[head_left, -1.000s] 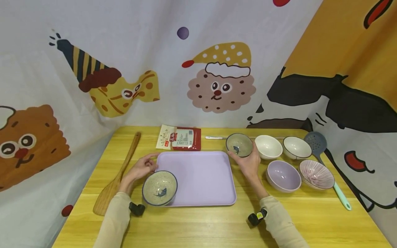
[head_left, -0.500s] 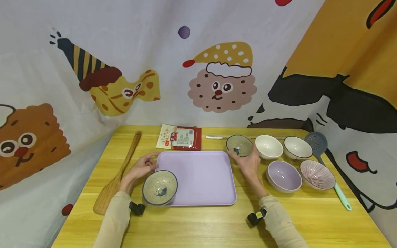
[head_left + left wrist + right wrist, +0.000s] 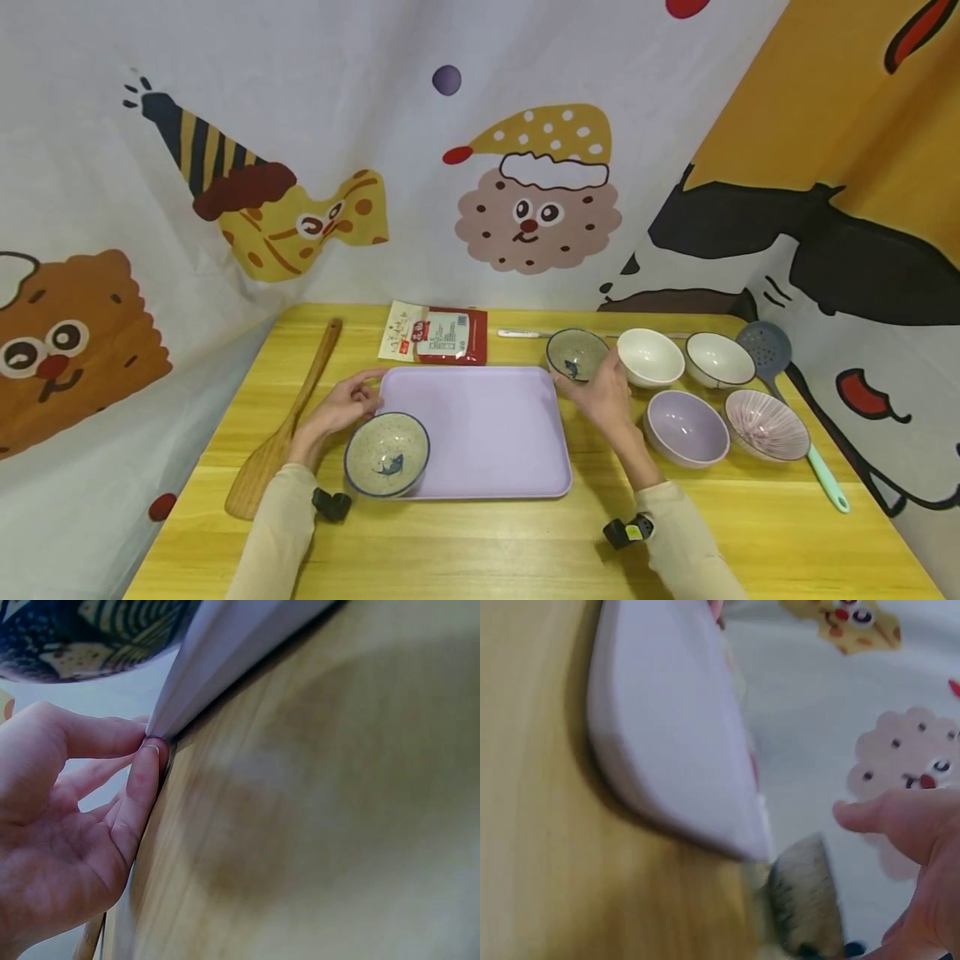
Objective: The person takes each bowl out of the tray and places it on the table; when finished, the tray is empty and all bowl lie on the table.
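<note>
A lilac rectangular tray (image 3: 487, 433) lies on the table in the head view. My left hand (image 3: 341, 408) pinches its left edge between thumb and fingers; the left wrist view shows the fingertips meeting on the tray's rim (image 3: 217, 660). A speckled bowl with a blue fish (image 3: 387, 454) sits over the tray's front left corner. Beyond the tray's back right corner stands a second speckled fish bowl (image 3: 577, 350). Beside that one is my right hand (image 3: 606, 400), its thumb stretched out. In the blurred right wrist view, the thumb stands apart from the bowl (image 3: 806, 900).
Right of the right hand stand a white bowl (image 3: 650, 358), a dark-rimmed white bowl (image 3: 720, 360), a purple bowl (image 3: 686, 427) and a pink-striped bowl (image 3: 766, 425). A grey skimmer (image 3: 765, 348) lies behind. A wooden spatula (image 3: 273, 462) lies left; a red food packet (image 3: 450, 336) lies behind the tray.
My right hand has let go of the back fish bowl and shifted slightly toward the front right; the bowl stays put. The left hand and tray have not moved.
</note>
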### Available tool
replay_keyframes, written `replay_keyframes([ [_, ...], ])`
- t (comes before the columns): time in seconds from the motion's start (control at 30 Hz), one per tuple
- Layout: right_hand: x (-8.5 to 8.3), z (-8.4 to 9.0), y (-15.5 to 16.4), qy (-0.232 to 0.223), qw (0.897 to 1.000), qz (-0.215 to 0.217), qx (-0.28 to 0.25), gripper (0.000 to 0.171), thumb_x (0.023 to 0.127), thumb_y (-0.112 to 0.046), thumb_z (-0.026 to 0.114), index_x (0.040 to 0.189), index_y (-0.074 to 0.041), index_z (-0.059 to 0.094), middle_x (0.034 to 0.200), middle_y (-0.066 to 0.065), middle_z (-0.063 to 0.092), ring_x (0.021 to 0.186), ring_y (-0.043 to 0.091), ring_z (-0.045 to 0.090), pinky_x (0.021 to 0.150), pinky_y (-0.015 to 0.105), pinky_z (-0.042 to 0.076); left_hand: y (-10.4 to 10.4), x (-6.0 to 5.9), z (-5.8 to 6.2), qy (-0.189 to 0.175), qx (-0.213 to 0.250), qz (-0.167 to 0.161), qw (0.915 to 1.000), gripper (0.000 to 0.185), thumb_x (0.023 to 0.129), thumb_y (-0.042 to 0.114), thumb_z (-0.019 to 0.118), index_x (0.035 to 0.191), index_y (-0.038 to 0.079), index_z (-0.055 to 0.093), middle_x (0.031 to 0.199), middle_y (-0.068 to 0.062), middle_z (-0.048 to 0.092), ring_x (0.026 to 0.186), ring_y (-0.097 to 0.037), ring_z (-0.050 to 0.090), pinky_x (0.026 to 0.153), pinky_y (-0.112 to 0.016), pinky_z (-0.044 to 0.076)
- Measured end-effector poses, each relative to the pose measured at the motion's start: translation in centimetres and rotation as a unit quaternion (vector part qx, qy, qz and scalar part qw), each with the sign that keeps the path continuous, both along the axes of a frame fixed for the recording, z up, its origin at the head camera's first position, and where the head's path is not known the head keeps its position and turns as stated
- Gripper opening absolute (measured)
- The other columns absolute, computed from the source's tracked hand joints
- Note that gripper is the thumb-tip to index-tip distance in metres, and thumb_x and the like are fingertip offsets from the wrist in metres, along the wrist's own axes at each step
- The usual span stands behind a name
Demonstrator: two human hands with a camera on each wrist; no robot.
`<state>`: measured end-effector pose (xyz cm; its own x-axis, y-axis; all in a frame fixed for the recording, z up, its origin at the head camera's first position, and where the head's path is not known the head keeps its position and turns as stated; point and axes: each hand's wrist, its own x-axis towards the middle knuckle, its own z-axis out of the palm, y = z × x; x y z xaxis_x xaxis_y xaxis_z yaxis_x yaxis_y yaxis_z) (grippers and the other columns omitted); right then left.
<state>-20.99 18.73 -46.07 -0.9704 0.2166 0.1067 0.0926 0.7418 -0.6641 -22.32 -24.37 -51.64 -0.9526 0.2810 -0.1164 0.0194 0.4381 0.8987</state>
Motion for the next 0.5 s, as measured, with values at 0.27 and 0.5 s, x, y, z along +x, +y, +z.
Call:
replay_keyframes([
  [0.27, 2.1, 2.7, -4.2, 0.010, 0.993, 0.113, 0.019, 0.117, 0.080, -0.047, 0.084, 0.156, 0.012, 0.017, 0.157, 0.038, 0.027, 0.144, 0.053, 0.032, 0.117, 0.063, 0.033, -0.2, 0.1, 0.2, -0.007, 0.005, 0.004, 1.0000, 0.060, 0.096, 0.003, 0.061, 0.152, -0.003, 0.039, 0.097, -0.018, 0.061, 0.080, -0.017, 0.060, 0.072, -0.027, 0.058],
  [0.5, 3.0, 2.7, -7.8, -0.007, 0.976, 0.217, -0.029, 0.131, 0.066, -0.054, 0.092, 0.161, -0.003, 0.018, 0.165, 0.022, 0.025, 0.150, 0.043, 0.029, 0.119, 0.061, 0.030, 0.1, 0.4, 0.6, -0.007, 0.007, -0.002, 0.9999, 0.060, 0.097, 0.004, 0.061, 0.151, -0.003, 0.039, 0.095, -0.016, 0.060, 0.079, -0.016, 0.059, 0.071, -0.026, 0.057],
])
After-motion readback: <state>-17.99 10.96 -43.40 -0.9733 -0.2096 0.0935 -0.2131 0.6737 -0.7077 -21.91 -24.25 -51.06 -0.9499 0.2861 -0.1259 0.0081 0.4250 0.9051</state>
